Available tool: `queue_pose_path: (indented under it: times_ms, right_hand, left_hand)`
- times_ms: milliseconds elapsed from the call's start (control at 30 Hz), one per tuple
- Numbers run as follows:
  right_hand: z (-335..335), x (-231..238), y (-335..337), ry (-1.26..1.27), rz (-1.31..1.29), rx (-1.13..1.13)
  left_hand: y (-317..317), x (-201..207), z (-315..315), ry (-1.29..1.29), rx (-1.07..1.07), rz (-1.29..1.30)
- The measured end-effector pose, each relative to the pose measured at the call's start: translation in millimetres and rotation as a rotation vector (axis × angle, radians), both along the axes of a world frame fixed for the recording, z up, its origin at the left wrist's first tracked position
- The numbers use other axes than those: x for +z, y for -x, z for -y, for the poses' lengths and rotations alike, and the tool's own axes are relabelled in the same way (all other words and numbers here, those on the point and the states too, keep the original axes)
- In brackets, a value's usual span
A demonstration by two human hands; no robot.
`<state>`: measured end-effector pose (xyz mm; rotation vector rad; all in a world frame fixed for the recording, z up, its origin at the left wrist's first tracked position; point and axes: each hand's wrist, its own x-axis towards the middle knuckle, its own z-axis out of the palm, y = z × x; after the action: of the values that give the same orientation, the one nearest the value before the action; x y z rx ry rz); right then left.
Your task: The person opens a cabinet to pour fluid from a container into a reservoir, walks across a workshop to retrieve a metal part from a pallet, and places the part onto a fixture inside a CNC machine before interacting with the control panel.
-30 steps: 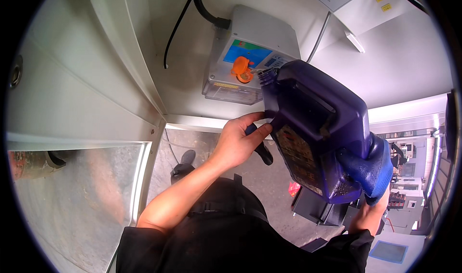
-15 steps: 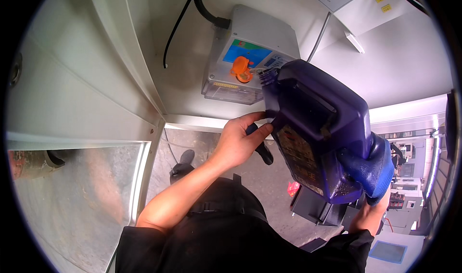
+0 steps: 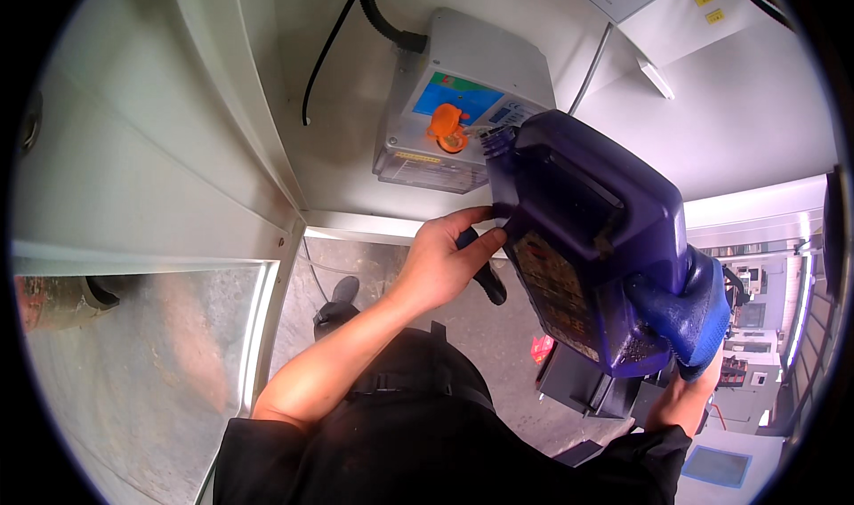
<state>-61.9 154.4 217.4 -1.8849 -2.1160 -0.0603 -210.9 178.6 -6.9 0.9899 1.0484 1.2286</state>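
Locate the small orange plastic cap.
In the head view, the small orange plastic cap lies upper centre on the grey control box, just left of the open neck of the dark blue plastic jug.

A dark purple jug point(image 3: 592, 238) carries a black-and-orange label; a blue glove point(image 3: 689, 314), an orange cap point(image 3: 445, 129), a grey control box point(image 3: 485, 69) with blue panel.

White machine ledge point(image 3: 356, 162) under grey control box point(image 3: 463, 105), orange cap point(image 3: 445, 129) atop.
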Motion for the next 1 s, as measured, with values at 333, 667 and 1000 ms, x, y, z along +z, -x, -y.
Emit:
queue_pose_path:
  times_ms: [333,667,1000]
  right_hand:
    - [-1,0,1,0.061,-0.068,0.015]
    - [-1,2,-5,0.089,-0.112,-0.066]
    - [-2,-1,-5,0.073,-0.124,0.039]
  left_hand:
    - [1,1,0,-0.004,0.008,-0.02]
    - [-2,-1,-1,-0.001,-0.007,0.036]
    - [0,2,0,-0.011,-0.008,-0.002]
